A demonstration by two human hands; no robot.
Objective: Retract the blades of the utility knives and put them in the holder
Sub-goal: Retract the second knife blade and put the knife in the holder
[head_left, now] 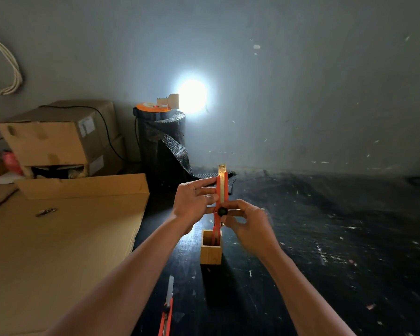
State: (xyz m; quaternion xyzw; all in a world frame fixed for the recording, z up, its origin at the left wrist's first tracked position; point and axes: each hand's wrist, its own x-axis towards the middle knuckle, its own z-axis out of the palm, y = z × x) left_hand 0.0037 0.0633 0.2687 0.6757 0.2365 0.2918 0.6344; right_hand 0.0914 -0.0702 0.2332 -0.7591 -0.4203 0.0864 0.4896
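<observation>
I hold an orange utility knife (pixel 222 190) upright above the small wooden holder (pixel 211 253), its blade tip sticking out at the top. My left hand (pixel 192 202) grips the knife's body from the left. My right hand (pixel 250 224) pinches the black knob on the knife's side. Another orange knife stands inside the holder, just under the held one. A second utility knife (pixel 167 311) lies on the dark table near my left forearm, its blade extended toward the holder.
A large flat cardboard sheet (pixel 58 251) covers the left of the table, with a small metal piece (pixel 46 211) on it. Stacked cardboard boxes (pixel 58 137) and a black bubble-wrap roll (pixel 163 146) with a bright lamp (pixel 192 95) stand at the back.
</observation>
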